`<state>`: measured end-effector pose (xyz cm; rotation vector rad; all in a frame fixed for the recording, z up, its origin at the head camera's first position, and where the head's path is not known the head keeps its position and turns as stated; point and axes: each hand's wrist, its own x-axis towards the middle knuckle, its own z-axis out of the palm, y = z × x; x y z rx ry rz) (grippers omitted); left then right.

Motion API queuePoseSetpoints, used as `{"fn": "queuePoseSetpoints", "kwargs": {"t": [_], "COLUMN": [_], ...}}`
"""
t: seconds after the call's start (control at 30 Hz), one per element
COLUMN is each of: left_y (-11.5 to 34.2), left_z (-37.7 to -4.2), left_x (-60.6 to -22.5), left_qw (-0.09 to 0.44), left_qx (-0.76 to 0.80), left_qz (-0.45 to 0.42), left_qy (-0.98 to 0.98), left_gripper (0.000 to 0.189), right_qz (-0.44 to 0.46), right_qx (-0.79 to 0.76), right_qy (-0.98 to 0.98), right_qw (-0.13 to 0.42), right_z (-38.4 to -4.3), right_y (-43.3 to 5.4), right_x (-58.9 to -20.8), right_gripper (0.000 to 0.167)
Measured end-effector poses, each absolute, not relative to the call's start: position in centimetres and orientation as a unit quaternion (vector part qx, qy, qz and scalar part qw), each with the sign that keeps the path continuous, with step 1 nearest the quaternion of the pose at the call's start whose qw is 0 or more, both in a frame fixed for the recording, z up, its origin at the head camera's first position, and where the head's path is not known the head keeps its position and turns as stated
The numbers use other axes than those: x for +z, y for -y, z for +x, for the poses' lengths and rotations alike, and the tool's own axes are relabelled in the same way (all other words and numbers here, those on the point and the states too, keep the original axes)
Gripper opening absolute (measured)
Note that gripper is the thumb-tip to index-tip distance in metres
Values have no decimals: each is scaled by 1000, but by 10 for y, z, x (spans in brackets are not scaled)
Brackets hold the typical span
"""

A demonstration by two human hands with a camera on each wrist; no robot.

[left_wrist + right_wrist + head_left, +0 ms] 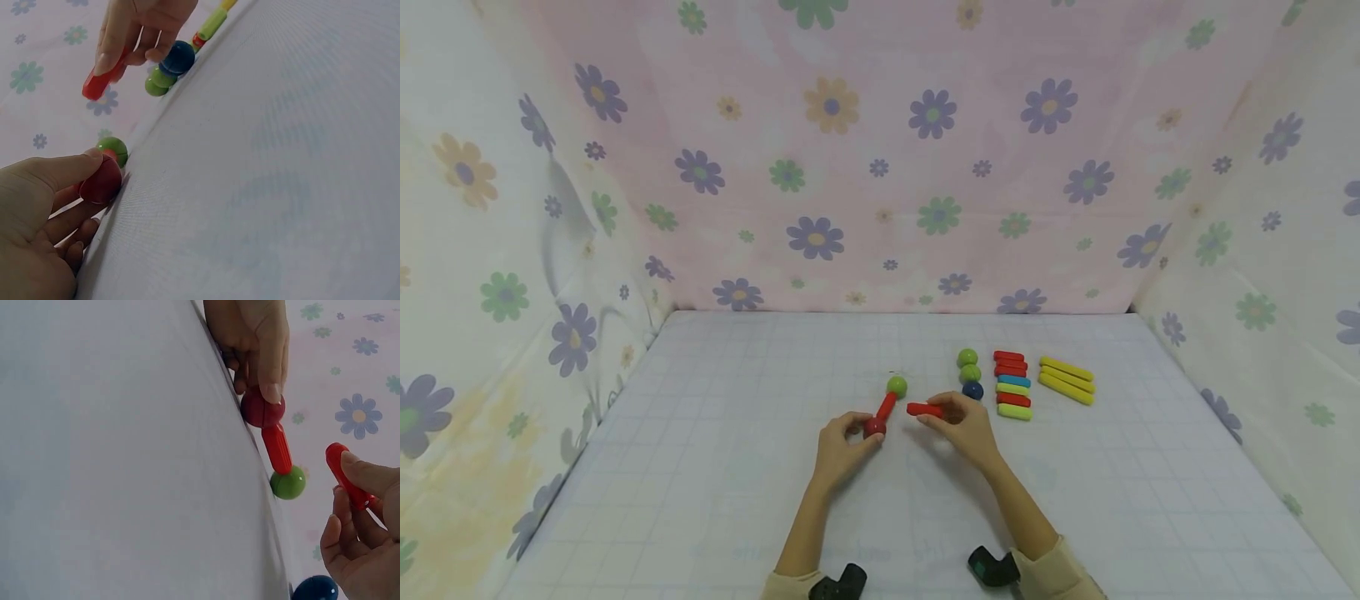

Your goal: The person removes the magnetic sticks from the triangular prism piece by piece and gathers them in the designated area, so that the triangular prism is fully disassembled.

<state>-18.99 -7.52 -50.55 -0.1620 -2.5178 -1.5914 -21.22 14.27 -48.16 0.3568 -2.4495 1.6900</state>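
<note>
My left hand (842, 452) pinches a red ball (875, 427) between thumb and fingers, at the table surface. A red rod (887, 407) joins that ball to a green ball (897, 386) farther back. To the right, my right hand (964, 425) holds a loose red rod (923, 409) between thumb and fingers, raised above the table with one end pointing left. In the right wrist view, this held rod (347, 475) is apart from the joined pieces. The left wrist view shows the red ball (101, 180) in the left fingers, mostly hiding the joined rod.
Behind the right hand, two green balls (970, 373) and a dark blue ball (973, 390) stand in a column. Beside them lie several short red, blue and light green rods (1013, 382). Farther right are three longer yellow rods (1067, 381). Flowered cloth (880, 192) encloses the white table (715, 500).
</note>
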Motion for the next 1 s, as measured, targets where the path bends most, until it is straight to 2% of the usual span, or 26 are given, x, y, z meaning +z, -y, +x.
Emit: {"fn": "queuePoseSetpoints", "kwargs": {"t": [0.27,0.5,0.73,1.0], "left_y": [76,76,76,75], "left_z": [-190,-192,-191,-190], "left_x": [-506,-507,-505,-505], "left_qw": [93,90,89,73], "left_qx": [-523,-527,-525,-527], "left_qz": [-62,-65,-64,-47], "left_qy": [845,843,844,845], "left_gripper": [31,32,32,31], "right_qz": [85,87,58,-7], "right_qx": [558,547,519,472], "right_qy": [821,826,848,880], "right_qw": [87,100,84,49], "right_z": [-209,-194,-205,-200], "right_y": [-180,-198,-236,-262], "right_x": [-471,-443,-467,-470], "right_gripper": [28,26,32,32]}}
